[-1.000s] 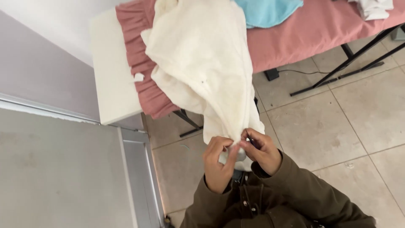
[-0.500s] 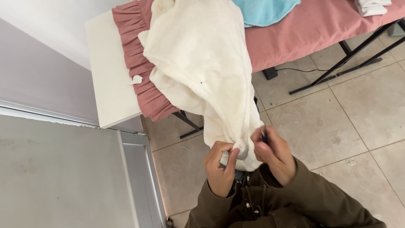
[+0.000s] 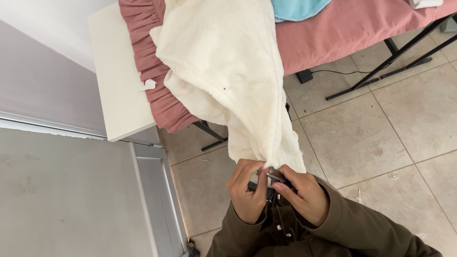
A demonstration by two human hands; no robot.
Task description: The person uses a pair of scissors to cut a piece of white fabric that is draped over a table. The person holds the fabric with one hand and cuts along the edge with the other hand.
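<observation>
A person in a dark olive jacket (image 3: 333,233) works at the lower centre of the frame, both hands brought together on the hanging end of a cream fabric (image 3: 228,71). The left hand (image 3: 247,192) is closed, fingers curled and pinching the bottom edge of the cloth. The right hand (image 3: 302,195) is also closed, its thumb and fingers gripping a small metal tool (image 3: 275,178) with a dark part beside it, pressed against the same edge; what kind of tool it is cannot be told from this view. The two hands touch or nearly touch at the cloth's lowest point.

The cream fabric runs from the top centre of the frame, where it lies over a surface covered by a pink ruffled cloth (image 3: 152,71), down in a narrowing drape to the hands. A few small dark specks show on its middle. A turquoise cloth (image 3: 297,7) lies on the pink cover at the top, just right of the cream fabric, and a corner of white cloth (image 3: 423,3) shows at the upper right edge.

A white board (image 3: 114,81) sits at the upper left, just beside the pink ruffle, with a small white scrap (image 3: 149,85) on it. Black metal legs (image 3: 381,66) and a dark cable (image 3: 328,71) stand under the covered surface at the upper right. The floor of beige tiles (image 3: 381,143) fills the right side, with scattered white threads on it. A grey panel (image 3: 62,195) takes up the lower left.
</observation>
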